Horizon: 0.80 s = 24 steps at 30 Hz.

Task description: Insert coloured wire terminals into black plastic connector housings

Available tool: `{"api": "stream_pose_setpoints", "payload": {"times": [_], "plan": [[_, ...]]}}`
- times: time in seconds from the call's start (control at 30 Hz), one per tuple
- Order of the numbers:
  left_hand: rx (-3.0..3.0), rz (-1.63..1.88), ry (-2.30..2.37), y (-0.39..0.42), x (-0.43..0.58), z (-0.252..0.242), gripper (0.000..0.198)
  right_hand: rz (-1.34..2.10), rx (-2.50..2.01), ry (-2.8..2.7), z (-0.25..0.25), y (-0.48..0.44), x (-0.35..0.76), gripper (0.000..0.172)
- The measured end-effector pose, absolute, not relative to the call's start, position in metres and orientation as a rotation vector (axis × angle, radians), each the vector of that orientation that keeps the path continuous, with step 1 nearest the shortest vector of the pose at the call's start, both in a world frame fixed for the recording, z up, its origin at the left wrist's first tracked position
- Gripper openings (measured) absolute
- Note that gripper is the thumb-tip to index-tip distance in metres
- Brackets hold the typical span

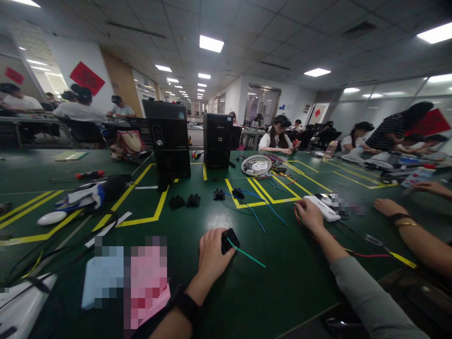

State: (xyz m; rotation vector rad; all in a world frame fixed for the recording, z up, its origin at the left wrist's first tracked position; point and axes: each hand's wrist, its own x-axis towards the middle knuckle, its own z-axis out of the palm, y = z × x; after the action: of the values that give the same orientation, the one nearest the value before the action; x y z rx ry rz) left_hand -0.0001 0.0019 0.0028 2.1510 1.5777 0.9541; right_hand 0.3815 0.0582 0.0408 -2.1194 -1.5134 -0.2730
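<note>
My left hand [214, 252], with a black watch on its wrist, is closed around a small black plastic block [230, 239]. A green wire [249, 254] sticks out of the block toward the right. Farther right, my right hand [310, 215], below a grey sleeve, has its fingers bent down on thin red and orange wires [306, 228]. A white box-like device [323, 208] lies just beyond that hand. Similar black blocks [193, 200] sit ahead of my left hand; one block [219, 194] and a smaller piece have blue wires [259, 201] by them.
Two black computer towers [169, 146] stand at the back, with a white basket [256, 165] of parts to their right. A co-worker's hand [387, 207] reaches in from the right. Cables, a screwdriver [90, 174] and blurred blue and pink objects [148, 282] lie left.
</note>
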Motion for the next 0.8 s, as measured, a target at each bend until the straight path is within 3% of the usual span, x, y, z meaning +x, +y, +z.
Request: {"api": "stream_pose_setpoints", "payload": {"times": [0.27,0.53,0.8], "plan": [[2.154,0.928,1.594,0.002,0.0,0.002,0.042,-0.352,-1.791,-1.581,0.07,0.058,0.363,0.026],[2.155,0.932,1.584,0.0,-0.001,0.004,0.04,-0.134,-2.067,-1.686,0.056,0.069,0.358,0.011],[2.105,0.961,1.585,0.001,0.001,0.004,0.041,-0.198,-2.006,-1.781,0.062,0.045,0.286,0.028]]}}
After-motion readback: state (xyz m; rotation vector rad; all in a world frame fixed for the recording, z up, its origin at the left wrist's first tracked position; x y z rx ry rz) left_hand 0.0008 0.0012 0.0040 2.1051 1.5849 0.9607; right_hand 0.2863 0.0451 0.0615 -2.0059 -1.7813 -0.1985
